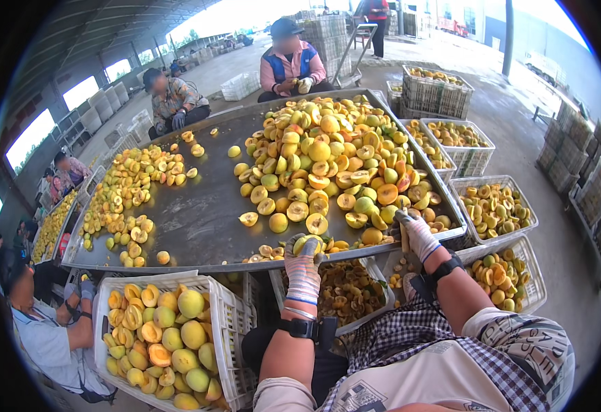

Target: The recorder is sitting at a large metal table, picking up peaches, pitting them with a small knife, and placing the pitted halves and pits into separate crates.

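In my gloved left hand [304, 268], at the near edge of the metal table [190, 237], the fingers are closed round a yellow peach [307, 243]. To its right my gloved right hand [418, 237] is wrapped round a tool with a slim, light wooden handle [404, 239]; its working end is hard to make out. Both gloves are pale with grey fingertips. Beyond my hands rises a big heap of yellow peaches [328, 151], many cut in half with brown-red centres showing. A crate of brown scraps and peach pieces [352, 295] sits below the table edge.
White plastic crates of peaches stand at my left [228, 329] and along the right side [496, 206]. Another peach pile [132, 185] covers the table's left part. Co-workers sit at the far side [292, 65] and the left [46, 323]. Stacked crates [568, 147] stand farther right.
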A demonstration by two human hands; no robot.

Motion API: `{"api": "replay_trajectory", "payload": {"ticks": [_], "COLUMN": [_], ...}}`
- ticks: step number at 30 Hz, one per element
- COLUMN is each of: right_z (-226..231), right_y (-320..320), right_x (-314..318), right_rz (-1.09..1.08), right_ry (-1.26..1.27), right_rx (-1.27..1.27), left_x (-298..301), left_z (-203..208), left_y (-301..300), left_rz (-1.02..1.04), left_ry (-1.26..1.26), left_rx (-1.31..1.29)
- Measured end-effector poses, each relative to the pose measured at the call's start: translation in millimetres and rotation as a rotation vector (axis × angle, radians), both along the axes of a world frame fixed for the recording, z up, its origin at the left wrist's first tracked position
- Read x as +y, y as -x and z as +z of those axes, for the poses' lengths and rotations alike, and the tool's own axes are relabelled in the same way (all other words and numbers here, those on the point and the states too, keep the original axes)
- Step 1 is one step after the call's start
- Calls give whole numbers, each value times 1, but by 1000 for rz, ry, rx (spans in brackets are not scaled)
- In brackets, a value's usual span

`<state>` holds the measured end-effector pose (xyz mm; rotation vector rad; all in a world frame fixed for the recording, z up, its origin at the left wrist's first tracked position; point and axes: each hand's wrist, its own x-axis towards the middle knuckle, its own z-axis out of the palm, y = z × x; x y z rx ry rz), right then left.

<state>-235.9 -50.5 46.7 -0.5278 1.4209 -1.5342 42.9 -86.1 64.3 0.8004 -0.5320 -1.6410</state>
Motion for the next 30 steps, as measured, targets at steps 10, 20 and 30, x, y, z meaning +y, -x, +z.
{"api": "replay_trajectory", "payload": {"ticks": [10, 20, 30], "right_z": [5, 69, 63], "right_y": [-1, -78, -127], "right_x": [-2, 40, 44], "right_rz": [-9, 433, 544], "right_ry": [-48, -59, 163], "right_rx": [-37, 462, 1248], "left_x": [-3, 17, 23], "left_z": [-3, 30, 32], "left_y": [2, -6, 3], "left_rz": [-106, -208, -129], "left_ry": [120, 159, 103], "left_rx": [106, -96, 98]}}
